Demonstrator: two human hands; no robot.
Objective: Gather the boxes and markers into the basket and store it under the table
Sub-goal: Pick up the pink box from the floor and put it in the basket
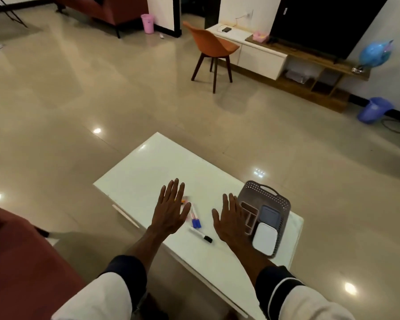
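both hands hovered flat over the glossy white rectangular table (148, 162), holding nothing: left hand (171, 210) spread with fingers splayed above the far ends of the markers, right hand (229, 221) spread just beside the basket. the grey perforated plastic basket with a loop handle (267, 195) sat at the table's right edge, already holding three boxes: a pinkish open box with dividers (249, 215), a slate-blue lidded box with rounded corners (270, 215) and a white lidded box with rounded corners (264, 241). the markers lay loose on the table between the hands: a pair of blue-capped white markers (195, 219) side by side, a black-capped white marker (201, 235) nearer the person, and some reddish or orange ones (184, 202) partly hidden under the left hand; their count could not be told. judged risks: the markers were smooth cylinders on a slick, reflective top, so a sweeping grab would likely send one rolling off the near edge onto the tiled floor; the basket's near corner seemed close to the table's right edge, so a nudge from the right hand or a one-handed lift by the handle could tip it; the white box seemed to rest high against the basket's wall and might slide out if the basket tilted while being lowered under the table.
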